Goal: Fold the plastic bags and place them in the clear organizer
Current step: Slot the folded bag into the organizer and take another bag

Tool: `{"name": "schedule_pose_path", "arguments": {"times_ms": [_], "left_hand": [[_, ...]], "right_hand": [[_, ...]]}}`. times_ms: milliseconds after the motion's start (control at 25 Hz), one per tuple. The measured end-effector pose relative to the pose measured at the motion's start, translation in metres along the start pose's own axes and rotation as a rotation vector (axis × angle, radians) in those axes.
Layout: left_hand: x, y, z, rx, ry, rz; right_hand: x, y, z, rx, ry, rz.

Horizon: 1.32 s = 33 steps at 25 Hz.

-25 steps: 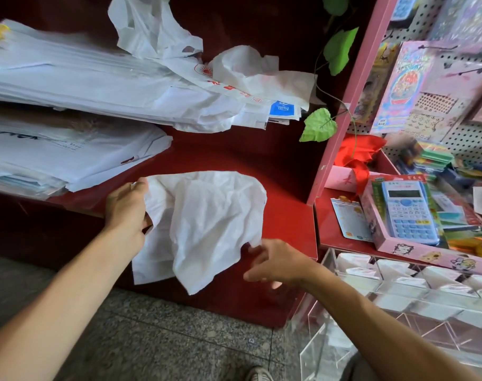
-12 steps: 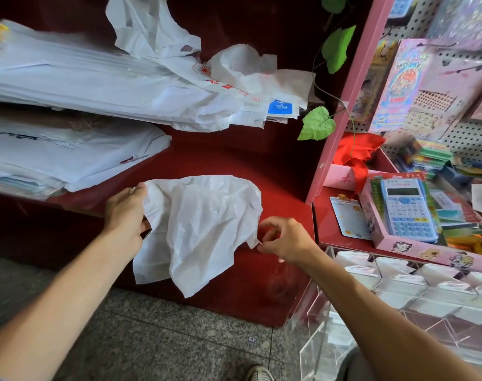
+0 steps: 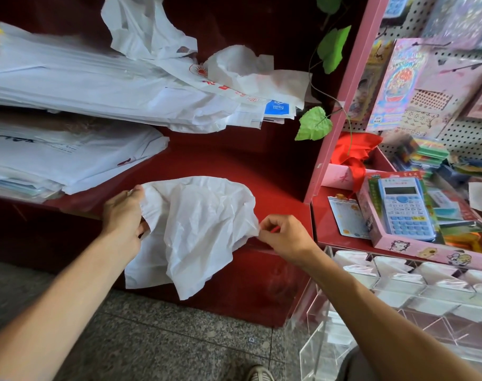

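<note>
Over the red shelf's [image 3: 220, 166] edge, a crumpled bag [image 3: 196, 232] is held up: its left edge is gripped in the left hand [image 3: 123, 215], its right edge pinched by the right hand's [image 3: 285, 237] curled fingertips [image 3: 262, 229]; the organizer [image 3: 399, 292] sits lower right.

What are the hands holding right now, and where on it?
One white plastic bag: left hand grips its left edge, right hand pinches its right edge.
</note>
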<state>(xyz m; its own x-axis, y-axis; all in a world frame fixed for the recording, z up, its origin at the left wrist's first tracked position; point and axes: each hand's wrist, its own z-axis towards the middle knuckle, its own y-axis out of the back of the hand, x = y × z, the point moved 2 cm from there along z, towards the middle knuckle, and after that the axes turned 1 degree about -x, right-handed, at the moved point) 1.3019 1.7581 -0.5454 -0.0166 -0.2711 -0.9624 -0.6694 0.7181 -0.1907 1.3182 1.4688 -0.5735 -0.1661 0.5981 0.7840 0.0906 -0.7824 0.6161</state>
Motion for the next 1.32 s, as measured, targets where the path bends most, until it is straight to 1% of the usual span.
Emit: {"name": "schedule_pose_path", "arguments": {"times_ms": [160, 240, 320, 480, 600, 680, 720, 760, 840, 880, 1000, 1080, 1160, 1200, 1240, 1320], "left_hand": [[-0.001, 0.013, 0.015, -0.050, -0.031, 0.059], [-0.003, 0.017, 0.020, -0.097, -0.053, 0.068], [-0.004, 0.020, 0.024, -0.100, -0.073, 0.107], [-0.005, 0.020, 0.028, -0.024, -0.065, 0.105], [0.000, 0.014, 0.027, 0.014, -0.066, 0.103], [0.002, 0.009, 0.023, 0.013, -0.028, 0.084], [0.005, 0.009, 0.025, -0.004, 0.023, 0.070], [0.007, 0.011, 0.028, -0.028, 0.088, 0.045], [0.011, 0.018, 0.036, -0.074, 0.181, -0.022], [0.015, 0.021, 0.041, -0.087, 0.210, -0.031], [0.028, 0.024, 0.042, -0.088, 0.267, 0.019], [0.028, 0.022, 0.037, -0.061, 0.290, 0.088], [0.026, 0.021, 0.033, -0.001, 0.295, 0.121], [0.027, 0.021, 0.035, 0.022, 0.287, 0.148], [0.027, 0.022, 0.037, 0.029, 0.237, 0.183], [0.018, 0.020, 0.032, 0.001, 0.003, 0.324]], "right_hand": [[-0.004, 0.035, 0.007, -0.168, -0.190, 0.386], [-0.008, 0.055, 0.005, -0.271, -0.225, 0.521], [-0.011, 0.070, 0.001, -0.372, -0.226, 0.603], [-0.010, 0.076, -0.003, -0.408, -0.235, 0.725], [-0.008, 0.079, -0.001, -0.440, -0.231, 0.941], [-0.011, 0.076, 0.001, -0.379, -0.216, 1.064], [-0.015, 0.071, 0.002, -0.319, -0.245, 1.051], [-0.019, 0.064, 0.002, -0.244, -0.306, 0.981], [-0.023, 0.047, -0.002, -0.066, -0.427, 0.735], [-0.022, 0.039, -0.004, 0.034, -0.442, 0.633], [-0.001, 0.014, -0.012, 0.305, -0.372, 0.538], [0.015, -0.003, -0.017, 0.418, -0.329, 0.517], [0.025, -0.018, -0.019, 0.451, -0.313, 0.542], [0.029, -0.023, -0.021, 0.430, -0.308, 0.545], [0.033, -0.025, -0.021, 0.391, -0.305, 0.539], [0.038, -0.026, -0.023, 0.334, -0.285, 0.564]]}}
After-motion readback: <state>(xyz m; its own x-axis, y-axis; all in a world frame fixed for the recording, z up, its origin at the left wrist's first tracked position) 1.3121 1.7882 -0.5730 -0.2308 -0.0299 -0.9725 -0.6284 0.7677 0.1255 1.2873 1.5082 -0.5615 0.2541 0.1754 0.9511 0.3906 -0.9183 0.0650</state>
